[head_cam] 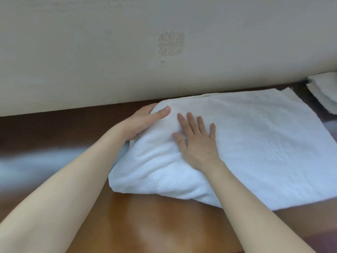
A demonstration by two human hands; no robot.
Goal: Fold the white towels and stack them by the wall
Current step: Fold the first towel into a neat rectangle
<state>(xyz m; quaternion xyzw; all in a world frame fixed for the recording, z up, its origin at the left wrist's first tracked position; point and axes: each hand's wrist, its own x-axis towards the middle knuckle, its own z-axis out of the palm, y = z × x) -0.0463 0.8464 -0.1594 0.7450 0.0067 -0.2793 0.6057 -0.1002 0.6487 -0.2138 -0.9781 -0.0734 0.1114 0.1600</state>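
Wall [91,52]: The folded towels go by it, so I think it is best to fold toward it and keep the far edge straight along it. It is pale, with a faint mark on it.
Table [145,225]: Fold flat on the wood and do not lift the cloth up in the air. It is brown and shiny.
Towel [255,143]: I think the lumpy left end gets folded over next. Pull it up and across so the edges match, then press out the bumps. It is white and soft. It lies on the table, close to the wall, flat on the right and puffy on the left (it looks like a few layers).
Pile [326,92]: Put this towel on top when it is done. The pile is white and folded, at the far right by the wall.
Right hand [197,143]: Keep it pressing so the cloth does not slide. It lies flat on the towel with its fingers spread wide.
Left hand [144,121]: Lift slowly. It holds the towel's far left end, thumb [162,112] on top, fingers hidden under.
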